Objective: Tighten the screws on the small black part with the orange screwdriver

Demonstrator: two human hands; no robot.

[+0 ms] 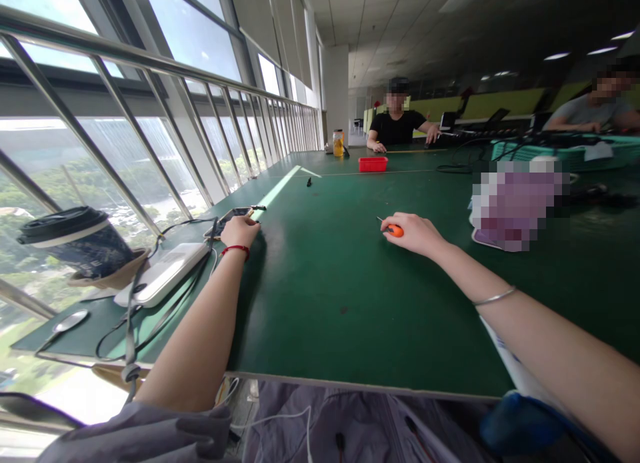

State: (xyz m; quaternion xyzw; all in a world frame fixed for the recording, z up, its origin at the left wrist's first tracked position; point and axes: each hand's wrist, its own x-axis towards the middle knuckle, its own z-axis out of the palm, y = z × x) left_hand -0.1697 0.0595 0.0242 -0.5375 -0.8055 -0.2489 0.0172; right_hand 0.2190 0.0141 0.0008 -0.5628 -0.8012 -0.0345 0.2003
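My right hand (415, 233) rests on the green table (330, 296), closed around a small screwdriver with an orange handle (395, 230); its thin metal tip points left. My left hand (240, 231), with a red cord on the wrist, lies at the table's left side with its fingers curled on a dark phone-like device (231, 216). A small tool with a dark handle (256, 208) lies just beyond that device.
At the left edge stand a lidded paper cup (83, 243), a white flat box (165, 270) with cables, and a spoon (67, 324). Farther off lie a red tray (373, 164) and a yellow bottle (339, 143). Two people sit at the far side. A railing and windows run along the left.
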